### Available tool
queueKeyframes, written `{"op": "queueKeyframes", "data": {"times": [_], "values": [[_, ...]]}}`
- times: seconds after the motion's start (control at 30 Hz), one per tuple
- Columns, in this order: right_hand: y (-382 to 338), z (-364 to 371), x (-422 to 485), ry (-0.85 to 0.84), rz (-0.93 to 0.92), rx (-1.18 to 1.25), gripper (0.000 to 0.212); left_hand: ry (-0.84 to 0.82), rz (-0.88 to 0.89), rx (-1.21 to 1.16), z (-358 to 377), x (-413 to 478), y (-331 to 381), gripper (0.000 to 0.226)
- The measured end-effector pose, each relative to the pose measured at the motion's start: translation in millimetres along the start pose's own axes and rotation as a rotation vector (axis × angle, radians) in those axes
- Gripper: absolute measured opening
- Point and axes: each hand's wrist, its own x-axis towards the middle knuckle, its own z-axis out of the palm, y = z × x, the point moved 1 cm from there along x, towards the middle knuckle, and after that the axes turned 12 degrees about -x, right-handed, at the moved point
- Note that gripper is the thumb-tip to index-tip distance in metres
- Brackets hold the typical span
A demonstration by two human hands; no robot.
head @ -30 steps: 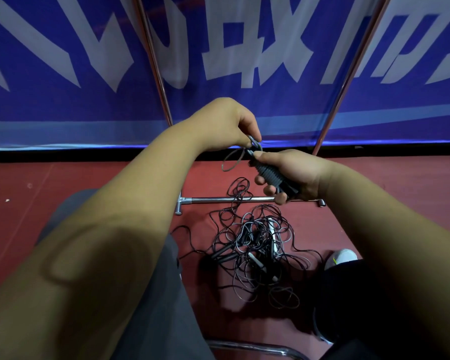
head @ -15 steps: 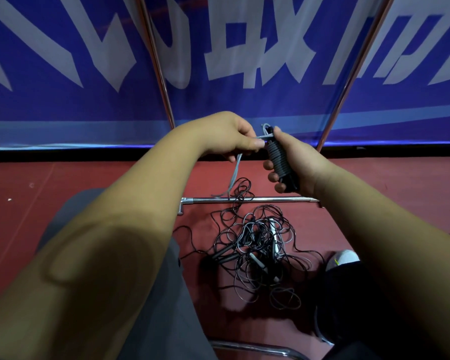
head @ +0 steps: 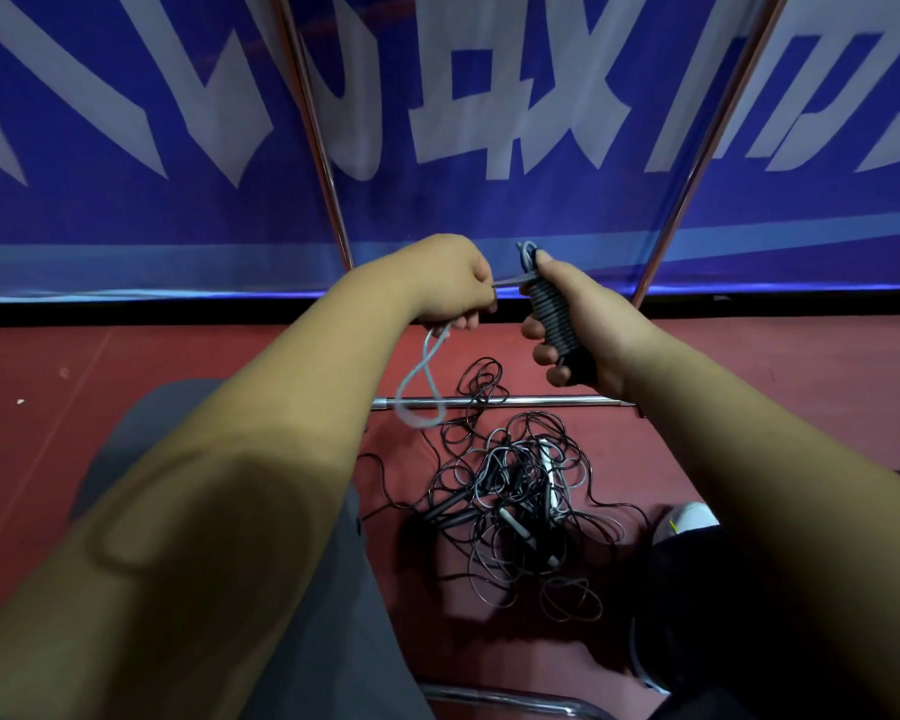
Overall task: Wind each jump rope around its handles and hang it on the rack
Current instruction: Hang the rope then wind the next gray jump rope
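Winding, nearly complete: right hand (head: 588,324) grips coiled handles (head: 554,317), centre frame; left hand (head: 448,283) pinches rope tail (head: 419,387) (1 loose loop). Next, likely: tuck tail, hang on rack (head: 313,122).

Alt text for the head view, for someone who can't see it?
The right hand grips jump rope handles wound with grey cord; the left hand pinches the cord's loose end, a loop hanging below. More ropes lie tangled on the red floor.
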Motion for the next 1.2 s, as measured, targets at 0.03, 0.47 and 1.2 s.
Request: {"op": "queueKeyframes", "data": {"times": [0.03,0.47,1.2], "values": [[-0.3,0.2,0.0,-0.001,-0.006,0.010,0.053,-0.018,-0.017,-0.060,1.7,0.3,-0.7,0.018],[0.7,-7.0,4.8,0.107,-0.012,0.063,0.045,-0.135,0.113,-0.423,-19.4,-2.9,-4.8,0.016],[-15.8,10.0,-26.2,-0.440,0.002,0.037,0.049,0.031,-0.040,0.018,-16.2,-1.5,-9.0,0.004]]}}
